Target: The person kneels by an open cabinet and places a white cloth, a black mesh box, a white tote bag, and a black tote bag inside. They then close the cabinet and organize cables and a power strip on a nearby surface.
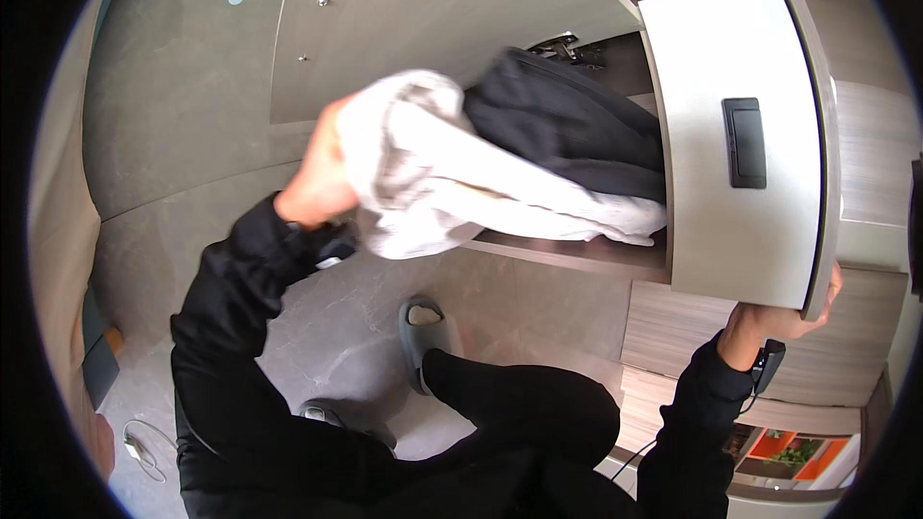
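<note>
While your head view was the only one to go by, it showed a job partway thru: the pale cloth was half in, half out, w/ one end bunched up at your L hand and the other lying in the open compt., close by the white panel. Your L fingers were grasping that bunched end, tho fabric hid the tips and blur hid the exact grip. Your R hand was clasped round the panel's near corner, fingers curled up its outer side, some out of sight. The dark cloth sat in the compt. just beyond the pale one, touching it, w/ neither of your hands on it. So, as far as I could judge, the L hand's grip on the pale cloth was done; what was left was getting that cloth wholly to one side of the rim, b/c it lay across it. Whether the dark cloth was finished w/ or untouched, couldn't tell.
</note>
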The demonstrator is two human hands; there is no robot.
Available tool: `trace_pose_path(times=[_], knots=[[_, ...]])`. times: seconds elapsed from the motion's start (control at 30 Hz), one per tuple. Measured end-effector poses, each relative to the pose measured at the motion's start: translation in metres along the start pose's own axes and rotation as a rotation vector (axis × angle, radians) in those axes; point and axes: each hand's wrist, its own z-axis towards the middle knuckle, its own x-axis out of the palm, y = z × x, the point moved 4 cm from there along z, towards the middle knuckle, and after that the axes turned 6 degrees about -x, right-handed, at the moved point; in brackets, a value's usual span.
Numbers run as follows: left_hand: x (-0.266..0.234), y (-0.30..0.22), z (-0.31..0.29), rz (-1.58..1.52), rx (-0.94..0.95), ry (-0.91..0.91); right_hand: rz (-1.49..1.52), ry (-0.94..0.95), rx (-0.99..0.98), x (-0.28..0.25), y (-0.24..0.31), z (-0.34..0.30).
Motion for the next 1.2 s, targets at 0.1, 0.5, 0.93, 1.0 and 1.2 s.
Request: trace_pose_path(times=[0.1, 0.5, 0.93, 1.0, 1.2], knots=[[-0.068, 0.007, -0.059, 0.109, 0.124, -0.169, -0.044, 0.024, -0.081, 0.008, 0.009, 0.002], [-0.233, -0.058, -0.183, -0.82, -0.127, -0.156, -0.712, -0.159, -0.186, 0.017, 0.049, -0.011], [-0.318, -0.128, -0.356, -0.45, -0.37, -0.648, 0.411, 1.006, -0.281, 0.214, 0.15, -0.341], [-0.324, -0.154, -0.411, -0.391, -0.381, -0.713, 0.118, 1.14, -0.406, 0.233, 0.155, -0.373], [-0.327, -0.223, -0.531, -0.391, -0.381, -1.005, 0.288, 1.093, -0.484, 0.256, 0.174, -0.395]])
